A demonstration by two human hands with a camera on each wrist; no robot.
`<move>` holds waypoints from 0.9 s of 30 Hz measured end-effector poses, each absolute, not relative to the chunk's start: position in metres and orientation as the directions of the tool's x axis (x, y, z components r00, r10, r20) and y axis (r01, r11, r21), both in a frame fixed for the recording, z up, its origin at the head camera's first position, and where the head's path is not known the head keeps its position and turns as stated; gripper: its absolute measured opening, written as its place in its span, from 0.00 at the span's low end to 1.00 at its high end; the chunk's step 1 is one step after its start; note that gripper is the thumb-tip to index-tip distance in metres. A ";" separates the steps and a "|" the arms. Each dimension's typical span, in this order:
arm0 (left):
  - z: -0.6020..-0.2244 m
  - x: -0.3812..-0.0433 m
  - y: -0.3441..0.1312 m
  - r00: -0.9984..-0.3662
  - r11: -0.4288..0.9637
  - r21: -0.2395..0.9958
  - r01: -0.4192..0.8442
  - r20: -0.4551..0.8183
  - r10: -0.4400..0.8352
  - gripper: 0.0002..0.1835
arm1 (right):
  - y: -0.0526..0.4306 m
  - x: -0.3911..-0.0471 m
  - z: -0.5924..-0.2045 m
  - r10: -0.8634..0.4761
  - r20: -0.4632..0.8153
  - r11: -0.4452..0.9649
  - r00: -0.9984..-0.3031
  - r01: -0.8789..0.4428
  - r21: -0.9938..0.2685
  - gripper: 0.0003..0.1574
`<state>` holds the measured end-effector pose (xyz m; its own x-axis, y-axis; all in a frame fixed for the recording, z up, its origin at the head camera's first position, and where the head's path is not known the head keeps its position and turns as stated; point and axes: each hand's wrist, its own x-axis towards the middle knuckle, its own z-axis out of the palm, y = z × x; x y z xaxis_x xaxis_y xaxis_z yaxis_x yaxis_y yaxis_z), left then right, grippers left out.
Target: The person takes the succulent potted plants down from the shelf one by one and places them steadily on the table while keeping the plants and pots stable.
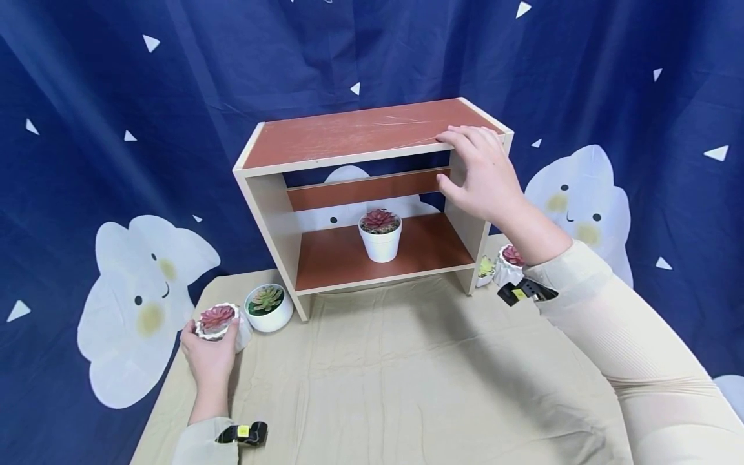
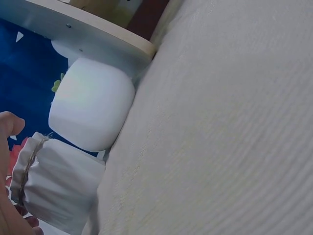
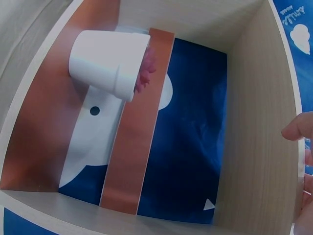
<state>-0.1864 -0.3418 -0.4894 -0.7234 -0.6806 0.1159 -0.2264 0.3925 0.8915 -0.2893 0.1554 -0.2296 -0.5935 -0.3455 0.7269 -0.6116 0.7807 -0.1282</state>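
Observation:
At the left of the table, my left hand (image 1: 209,355) curls thumb and fingers around a ribbed white pot (image 2: 63,181) holding a red succulent (image 1: 217,317). That pot stands on the cloth. Close beside it is a round white pot (image 1: 270,316) with a green succulent. My right hand (image 1: 485,171) is at the right front of a small shelf's brown top board (image 1: 360,132), fingers extended over it and thumb spread below the edge. Inside the shelf, on its lower board, stands a smooth white pot (image 1: 380,247) with a red succulent, sideways in the right wrist view.
Right of the shelf, a small pot with a yellow-green succulent (image 1: 486,267) and a ribbed pot with a red one (image 1: 511,255) stand by the right forearm. Beige cloth (image 1: 372,374) covers the table. A dark blue curtain (image 1: 261,58) with clouds hangs behind.

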 end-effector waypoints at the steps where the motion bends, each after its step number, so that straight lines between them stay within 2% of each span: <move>1: -0.489 -0.186 -0.342 -0.722 0.401 0.888 -0.225 0.124 -0.681 0.54 | 0.155 -0.290 -0.230 -0.346 0.727 0.781 -0.593 -0.611 -0.128 0.34; 10: -0.483 -0.183 -0.341 -0.718 0.439 0.868 -0.233 0.151 -0.679 0.52 | 0.155 -0.290 -0.230 -0.344 0.721 0.783 -0.601 -0.607 -0.133 0.35; 27: -0.475 -0.182 -0.331 -0.716 0.500 0.854 -0.143 0.259 -0.648 0.43 | 0.157 -0.290 -0.230 -0.342 0.719 0.785 -0.605 -0.605 -0.135 0.35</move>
